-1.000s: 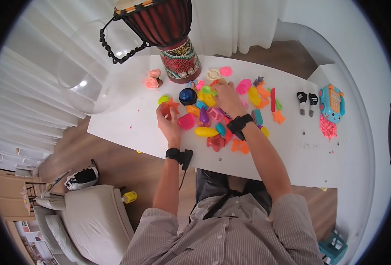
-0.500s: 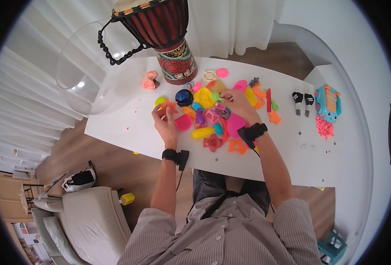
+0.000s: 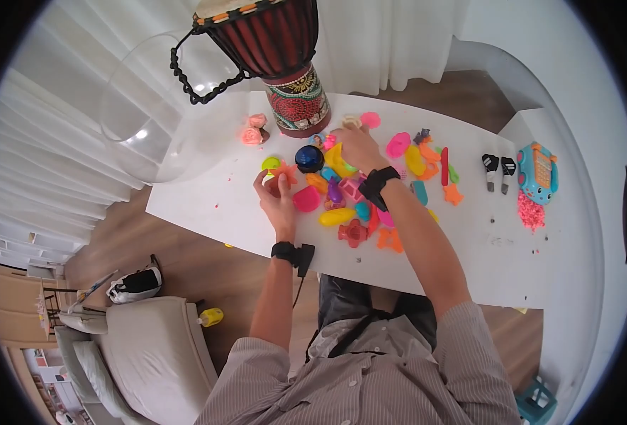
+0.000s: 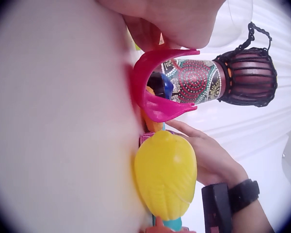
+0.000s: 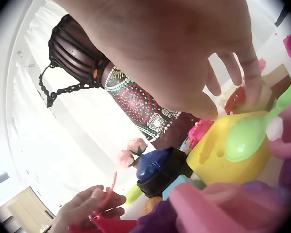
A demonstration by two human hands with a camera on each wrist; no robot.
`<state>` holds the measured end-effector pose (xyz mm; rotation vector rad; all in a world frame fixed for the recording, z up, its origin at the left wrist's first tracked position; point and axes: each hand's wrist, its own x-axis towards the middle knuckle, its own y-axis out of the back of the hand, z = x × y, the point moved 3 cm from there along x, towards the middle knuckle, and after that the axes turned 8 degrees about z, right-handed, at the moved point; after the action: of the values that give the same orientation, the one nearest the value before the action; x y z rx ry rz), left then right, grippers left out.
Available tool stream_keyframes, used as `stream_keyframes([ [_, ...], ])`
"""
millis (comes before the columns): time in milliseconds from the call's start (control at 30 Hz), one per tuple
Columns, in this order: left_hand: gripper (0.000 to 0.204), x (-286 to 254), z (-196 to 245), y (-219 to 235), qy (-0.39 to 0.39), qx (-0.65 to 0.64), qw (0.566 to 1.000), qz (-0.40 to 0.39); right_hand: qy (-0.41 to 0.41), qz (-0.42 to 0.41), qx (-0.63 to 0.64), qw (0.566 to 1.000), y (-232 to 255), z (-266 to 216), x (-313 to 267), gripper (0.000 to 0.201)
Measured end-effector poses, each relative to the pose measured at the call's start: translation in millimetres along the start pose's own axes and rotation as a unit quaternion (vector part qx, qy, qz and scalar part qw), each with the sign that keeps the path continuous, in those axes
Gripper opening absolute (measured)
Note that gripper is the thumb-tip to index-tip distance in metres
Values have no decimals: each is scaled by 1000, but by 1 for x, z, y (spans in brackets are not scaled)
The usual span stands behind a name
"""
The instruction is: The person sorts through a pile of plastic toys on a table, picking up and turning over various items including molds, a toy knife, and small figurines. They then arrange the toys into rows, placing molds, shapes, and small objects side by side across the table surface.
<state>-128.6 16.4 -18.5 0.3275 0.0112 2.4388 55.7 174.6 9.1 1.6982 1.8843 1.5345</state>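
In the head view my left hand [image 3: 278, 204] pinches an orange piece with pointed edges [image 3: 285, 172] at the left side of a toy pile. Its thin edge shows between the fingers in the right wrist view. My right hand [image 3: 361, 150] reaches over the pile's far side, fingers pointing down. There a fingertip meets a red piece [image 5: 235, 100] beside a tan block [image 5: 276, 82]. Close below lie a yellow mould [image 5: 218, 145] and a light green spoon [image 5: 245, 138]. A dark blue ball [image 3: 309, 159] sits between the hands. A pink scoop-like toy [image 4: 145, 82] lies near my left hand.
A tall patterned drum [image 3: 298, 106] stands at the table's back, with pink flowers [image 3: 254, 129] to its left. On the right are a blue toy phone [image 3: 537, 173], pink crumbs [image 3: 531, 211] and two black-and-white items [image 3: 491, 170]. A yellow toy [image 3: 336, 217] lies in front.
My right hand has gone from the tan block to near the green spoon, then back to the far side of the pile. The left hand keeps its grip on the orange piece.
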Motion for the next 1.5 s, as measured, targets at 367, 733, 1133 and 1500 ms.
stream_keyframes([
  [367,44,2,-1,-5,-32,55,997,32,-42,-53,106,992,-11,27,-2,18],
  [733,42,2,3,-6,-33,52,998,23,-82,-77,359,927,24,21,-9,25],
  [1133,41,0,5,-4,-15,39,999,4,-148,-173,518,825,126,-21,-25,31],
  [1500,40,-2,10,-9,-11,60,997,38,-122,-169,551,808,138,33,-20,32],
])
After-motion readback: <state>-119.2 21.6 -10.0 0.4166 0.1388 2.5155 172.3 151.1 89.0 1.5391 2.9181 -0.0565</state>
